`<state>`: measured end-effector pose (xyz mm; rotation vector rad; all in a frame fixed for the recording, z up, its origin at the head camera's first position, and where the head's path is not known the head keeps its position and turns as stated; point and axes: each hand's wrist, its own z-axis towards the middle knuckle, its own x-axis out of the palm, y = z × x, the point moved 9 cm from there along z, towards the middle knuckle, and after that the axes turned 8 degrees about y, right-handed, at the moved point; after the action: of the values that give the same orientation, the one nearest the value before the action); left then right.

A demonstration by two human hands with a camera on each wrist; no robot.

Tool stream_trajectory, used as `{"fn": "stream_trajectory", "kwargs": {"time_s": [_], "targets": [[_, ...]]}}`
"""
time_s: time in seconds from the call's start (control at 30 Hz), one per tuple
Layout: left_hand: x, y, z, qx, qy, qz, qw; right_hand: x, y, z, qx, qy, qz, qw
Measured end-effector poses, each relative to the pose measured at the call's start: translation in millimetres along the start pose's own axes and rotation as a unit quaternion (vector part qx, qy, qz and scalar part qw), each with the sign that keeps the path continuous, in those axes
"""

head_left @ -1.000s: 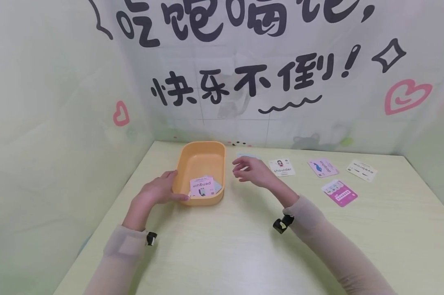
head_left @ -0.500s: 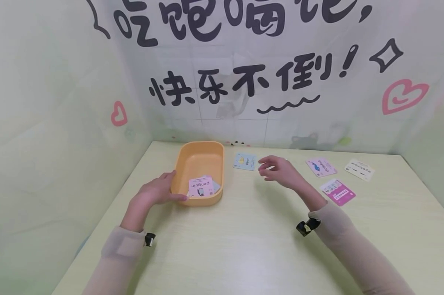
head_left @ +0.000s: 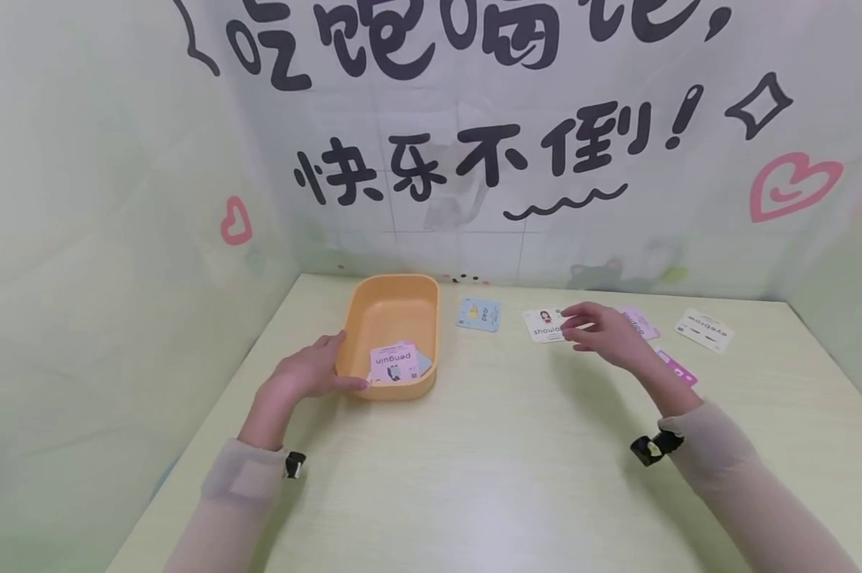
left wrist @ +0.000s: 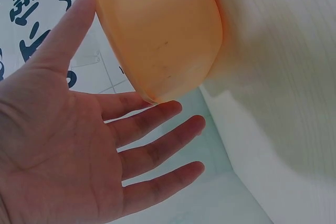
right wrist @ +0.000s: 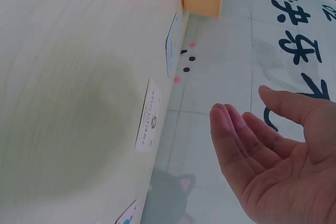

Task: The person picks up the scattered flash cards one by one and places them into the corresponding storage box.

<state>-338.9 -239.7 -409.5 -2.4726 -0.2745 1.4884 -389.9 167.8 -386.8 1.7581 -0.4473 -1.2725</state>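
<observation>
An orange plastic bin sits at the left of the table, with a pink penguin card on top of other cards inside it. My left hand touches the bin's near left corner, thumb along the front rim. In the left wrist view its fingers are spread and fairly straight, some tips against the bin. My right hand is raised above the table with relaxed fingers and holds nothing. It partly covers the white shoulder card and the pink dolphin card in the head view.
A blue pear card lies right of the bin. Farther right are an eyebrow card and a magenta card partly behind my right wrist. A printed curtain bounds the table at the back.
My right hand has moved rightward from beside the bin, uncovering the pear card and now partly covering the shoulder and dolphin cards. The left hand and bin have stayed put.
</observation>
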Motion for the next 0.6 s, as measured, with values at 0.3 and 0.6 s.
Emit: {"fn": "stream_trajectory", "kwargs": {"time_s": [0.3, 0.6], "targets": [[0.4, 2.4, 1.1, -0.007, 0.005, -0.005, 1.0, -33.3, -26, -21, 0.03, -0.025, -0.072, 0.997], [0.2, 2.2, 2.2, -0.01, 0.004, -0.004, 0.9999, -61.6, -55, -44, 0.061, -0.026, -0.127, 0.99]]}}
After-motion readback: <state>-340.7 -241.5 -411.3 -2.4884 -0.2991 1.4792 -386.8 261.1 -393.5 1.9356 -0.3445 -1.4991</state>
